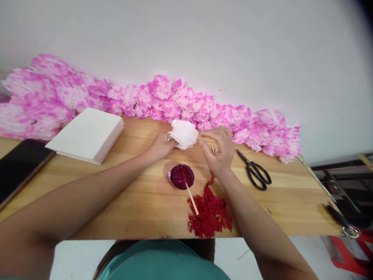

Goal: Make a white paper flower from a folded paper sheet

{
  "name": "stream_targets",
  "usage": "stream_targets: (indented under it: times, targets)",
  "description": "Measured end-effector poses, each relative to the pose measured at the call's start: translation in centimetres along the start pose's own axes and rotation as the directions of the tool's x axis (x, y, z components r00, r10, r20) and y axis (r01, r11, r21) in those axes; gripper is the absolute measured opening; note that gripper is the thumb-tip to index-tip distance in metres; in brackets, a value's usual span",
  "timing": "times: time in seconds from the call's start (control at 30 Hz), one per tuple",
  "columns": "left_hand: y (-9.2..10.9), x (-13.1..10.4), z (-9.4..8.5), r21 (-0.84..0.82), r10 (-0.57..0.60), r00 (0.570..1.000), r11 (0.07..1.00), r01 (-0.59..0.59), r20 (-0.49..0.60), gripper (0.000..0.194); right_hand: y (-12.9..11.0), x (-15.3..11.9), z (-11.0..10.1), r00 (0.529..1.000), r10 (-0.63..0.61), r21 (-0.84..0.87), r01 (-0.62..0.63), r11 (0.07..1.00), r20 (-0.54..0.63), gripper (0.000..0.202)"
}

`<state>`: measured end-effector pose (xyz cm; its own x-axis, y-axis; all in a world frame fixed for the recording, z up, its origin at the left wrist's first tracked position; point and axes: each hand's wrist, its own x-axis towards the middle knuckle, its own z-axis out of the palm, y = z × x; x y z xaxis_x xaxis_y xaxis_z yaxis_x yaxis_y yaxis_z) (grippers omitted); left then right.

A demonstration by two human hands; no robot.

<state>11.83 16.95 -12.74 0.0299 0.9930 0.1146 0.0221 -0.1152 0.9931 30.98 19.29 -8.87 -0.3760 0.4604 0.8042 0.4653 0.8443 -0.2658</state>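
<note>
In my left hand (163,146) I hold a white paper flower (184,134) from below, its ruffled sheets fanned out above the fingers. My right hand (219,149) is just right of the flower, thumb and fingers apart, with no grip on the paper that I can see. Below the flower stands a small bowl of dark magenta liquid (178,177), a thin stick (192,200) leaning out over its rim. Tangled red yarn (210,216) lies under the stick's near end, and a strand runs up toward my right wrist.
Black-handled scissors (256,173) lie right of my right hand. A thick stack of white paper (90,134) and a dark phone (23,165) are at the left. Pink-and-white paper flowers (171,99) line the wall along the wooden table (140,210). A black-handled tool (339,217) sits at the right edge.
</note>
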Motion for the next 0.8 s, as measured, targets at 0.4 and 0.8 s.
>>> stream_targets:
  times: [0.4, 0.8]
  targets:
    - [0.4, -0.2, 0.2, 0.078, -0.053, 0.996, 0.996, 0.048, 0.067, 0.016, 0.9, -0.5, 1.5, 0.988, 0.086, 0.007, -0.088, 0.996, 0.130, 0.006]
    - [-0.1, -0.6, 0.2, 0.248, 0.030, 0.997, 0.968, -0.047, 0.070, 0.018, -1.1, 0.4, 2.4, 0.979, 0.005, -0.065, 0.009, 0.998, 0.203, 0.009]
